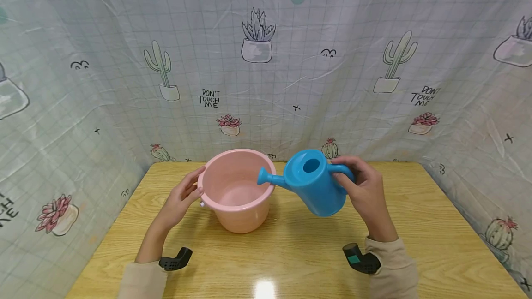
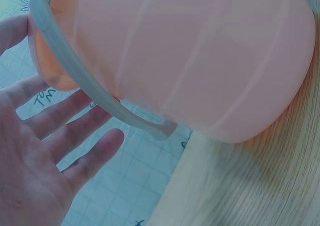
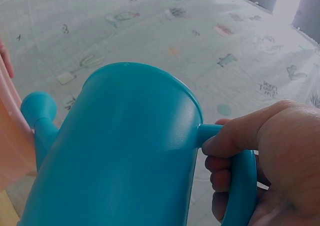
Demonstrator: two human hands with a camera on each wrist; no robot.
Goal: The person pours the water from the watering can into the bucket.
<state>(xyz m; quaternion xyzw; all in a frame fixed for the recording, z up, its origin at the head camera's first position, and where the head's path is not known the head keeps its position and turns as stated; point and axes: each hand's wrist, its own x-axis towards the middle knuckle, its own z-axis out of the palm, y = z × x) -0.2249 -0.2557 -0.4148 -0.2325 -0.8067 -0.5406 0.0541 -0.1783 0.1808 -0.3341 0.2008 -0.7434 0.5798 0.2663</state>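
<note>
A pink bucket (image 1: pixel 243 216) rests on the wooden table, its wide mouth facing up. My left hand (image 1: pixel 180 199) touches the left side of the rim; in the left wrist view its fingers (image 2: pixel 92 158) are spread and mostly straight near the pale bail handle (image 2: pixel 82 76). With fingers curled round its handle (image 3: pixel 242 186), my right hand (image 1: pixel 365 188) grips a blue watering can (image 1: pixel 320 195). The can leans left, and its spout's flared head (image 1: pixel 263 176) reaches over the bucket's right rim. No water is visible coming from the spout.
The wooden table (image 1: pixel 307 262) stretches out on both sides of the bucket and can. A cactus-print cloth (image 1: pixel 291 82) hangs behind it and along both sides. Black wrist devices (image 1: pixel 362 260) sit by both sleeves.
</note>
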